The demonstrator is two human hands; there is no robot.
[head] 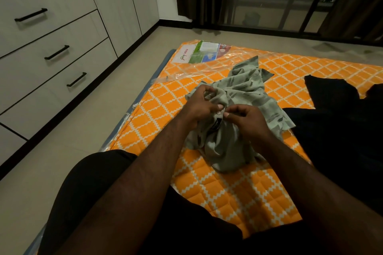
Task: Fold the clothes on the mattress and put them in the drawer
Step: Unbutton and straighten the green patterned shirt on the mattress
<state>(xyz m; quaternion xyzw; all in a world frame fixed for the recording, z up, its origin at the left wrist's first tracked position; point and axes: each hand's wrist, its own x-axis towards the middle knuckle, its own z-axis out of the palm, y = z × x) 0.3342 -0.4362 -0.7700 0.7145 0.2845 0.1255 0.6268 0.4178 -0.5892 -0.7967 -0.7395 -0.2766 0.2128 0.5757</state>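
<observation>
A crumpled pale green patterned shirt (244,97) lies bunched on the orange and white patterned mattress (238,188). My left hand (200,105) and my right hand (246,120) meet over its collar area, each pinching the cloth beside a small button and a black label. A black garment (331,93) lies spread on the mattress to the right of the shirt. The white drawers (51,51) with black bar handles stand along the left wall, all closed.
My knees in black shorts rest at the mattress's near edge. A clear plastic wrap with a printed label (203,51) covers the far left corner of the mattress. Beige floor runs between mattress and drawers. Dark curtains and a glass door stand behind.
</observation>
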